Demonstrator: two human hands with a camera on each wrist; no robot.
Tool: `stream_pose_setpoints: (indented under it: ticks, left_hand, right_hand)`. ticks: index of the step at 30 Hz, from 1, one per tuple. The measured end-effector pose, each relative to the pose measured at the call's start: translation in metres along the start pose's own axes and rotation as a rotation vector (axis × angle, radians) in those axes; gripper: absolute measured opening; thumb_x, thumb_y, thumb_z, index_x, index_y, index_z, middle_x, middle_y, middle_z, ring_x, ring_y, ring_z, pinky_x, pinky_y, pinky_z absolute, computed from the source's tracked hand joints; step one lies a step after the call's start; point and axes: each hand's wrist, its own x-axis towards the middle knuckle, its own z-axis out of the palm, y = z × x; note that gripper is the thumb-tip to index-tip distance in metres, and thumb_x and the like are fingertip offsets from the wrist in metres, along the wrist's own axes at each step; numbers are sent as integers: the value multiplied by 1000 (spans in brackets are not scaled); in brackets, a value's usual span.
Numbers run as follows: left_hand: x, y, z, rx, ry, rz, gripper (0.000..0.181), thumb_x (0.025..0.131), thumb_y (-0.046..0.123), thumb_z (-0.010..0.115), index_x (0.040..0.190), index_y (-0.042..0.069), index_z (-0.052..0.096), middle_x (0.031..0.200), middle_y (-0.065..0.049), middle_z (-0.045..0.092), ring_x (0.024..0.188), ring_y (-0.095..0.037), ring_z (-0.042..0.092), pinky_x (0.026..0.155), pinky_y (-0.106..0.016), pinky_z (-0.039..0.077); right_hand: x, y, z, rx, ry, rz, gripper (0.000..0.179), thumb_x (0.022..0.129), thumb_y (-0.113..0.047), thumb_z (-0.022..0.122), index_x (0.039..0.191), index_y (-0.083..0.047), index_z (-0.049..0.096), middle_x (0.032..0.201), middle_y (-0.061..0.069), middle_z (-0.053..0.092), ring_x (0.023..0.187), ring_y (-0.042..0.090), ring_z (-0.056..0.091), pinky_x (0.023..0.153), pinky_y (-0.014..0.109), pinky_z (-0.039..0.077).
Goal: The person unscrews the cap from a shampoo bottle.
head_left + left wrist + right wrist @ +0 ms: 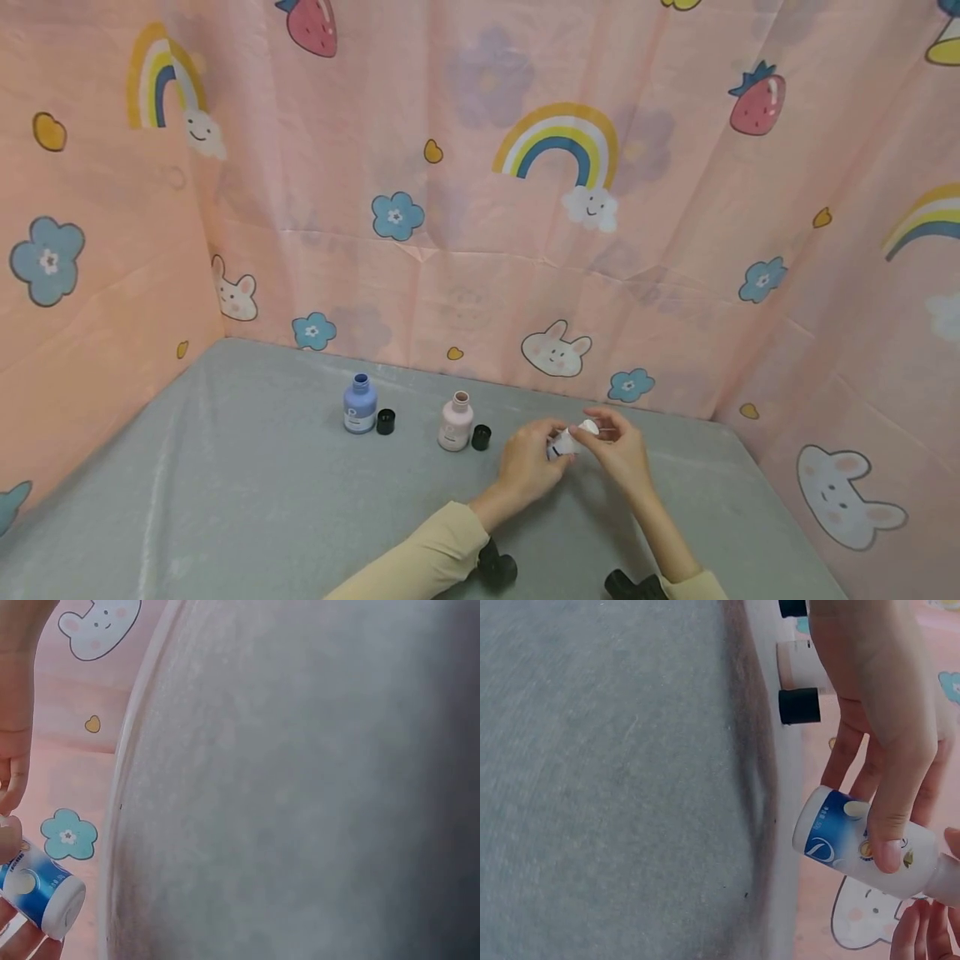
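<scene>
My left hand (527,457) grips a small white bottle (838,829) with a blue label, its thumb pressed along the side. The bottle lies tilted above the table, base toward the left hand. At its upper end my right hand (626,460) pinches the white cap (589,427) between thumb and fingers. In the right wrist view the right fingertips (922,930) show beside the bottle's neck, and the cap is partly cut off by the frame. The left wrist view shows the bottle's white base (64,907) and left fingers beneath it.
Left of the hands, a pink bottle (455,425) stands uncapped with a black cap (481,437) beside it. Farther left stands an uncapped blue bottle (360,407) next to another black cap (386,422). A patterned pink curtain (480,275) borders the grey table (262,500).
</scene>
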Motion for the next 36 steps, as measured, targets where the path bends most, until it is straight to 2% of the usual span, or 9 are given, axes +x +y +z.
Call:
stream_pose_setpoints:
  ticks: [4, 9, 12, 16, 20, 24, 29, 32, 36]
  left_hand:
    - [-1, 0, 0, 16, 5, 15, 36, 76, 24, 81, 109, 14, 68, 95, 0, 70, 81, -8, 61, 65, -16, 43]
    - [-2, -1, 0, 6, 1, 10, 35, 77, 23, 80, 109, 13, 68, 95, 0, 70, 82, -9, 62, 65, -18, 44]
    - [-2, 0, 1, -6, -25, -4, 35, 80, 23, 78, 111, 12, 68, 96, 0, 70, 82, -8, 62, 66, -18, 44]
    - [-2, 0, 0, -13, -67, -14, 35, 83, 23, 74, 115, 11, 66, 98, 0, 70, 83, -6, 61, 68, -19, 46]
    - [-1, 1, 1, -16, -101, -14, 34, 85, 22, 72, 116, 10, 65, 100, 0, 70, 86, -8, 62, 71, -21, 48]
    - [-1, 1, 1, -31, -139, -37, 34, 88, 22, 69, 119, 10, 64, 103, 0, 69, 89, -7, 62, 73, -22, 48]
    - [-1, 2, 1, -48, -164, -54, 34, 90, 24, 67, 121, 11, 63, 100, 0, 68, 78, -5, 56, 66, -18, 44]
    - [0, 3, 0, -47, -152, -54, 36, 89, 25, 68, 121, 10, 63, 99, 0, 68, 78, -4, 56, 65, -18, 44]
    - [0, 4, 1, -11, -110, -50, 37, 87, 23, 70, 121, 10, 62, 106, -2, 69, 91, -9, 63, 74, -22, 50]
  right_hand:
    - [-1, 1, 0, 22, -4, -20, 39, 83, -19, 75, 117, -3, 63, 105, 17, 64, 82, 7, 58, 67, 19, 49]
    - [-2, 1, 0, 68, -28, -44, 38, 84, -10, 72, 119, 0, 61, 117, 20, 63, 90, 6, 60, 73, 13, 49]
    - [-1, 1, 0, 99, -48, -66, 39, 84, -3, 70, 121, 3, 59, 124, 22, 60, 99, 19, 64, 75, 10, 48]
    - [-1, 2, 0, 121, -66, -106, 41, 84, 4, 66, 124, 5, 56, 126, 24, 58, 110, 35, 61, 77, 8, 47]
    - [-2, 3, 1, 103, -62, -140, 39, 83, 8, 64, 122, 4, 57, 124, 24, 60, 110, 36, 61, 83, 17, 51]
    - [-2, 2, 2, 79, -59, -149, 37, 84, 7, 62, 120, 1, 59, 123, 20, 62, 110, 33, 61, 88, 27, 53]
    - [-2, 2, 2, 95, -54, -146, 33, 89, -3, 63, 121, 2, 59, 124, 20, 62, 105, 15, 61, 86, 15, 49]
    - [-1, 2, 1, 91, -33, -107, 35, 90, -13, 66, 121, 2, 59, 123, 19, 62, 98, 1, 56, 81, 10, 46]
    - [-1, 2, -1, 29, -1, -39, 38, 88, -23, 69, 119, -1, 62, 118, 17, 63, 88, -1, 56, 73, 14, 47]
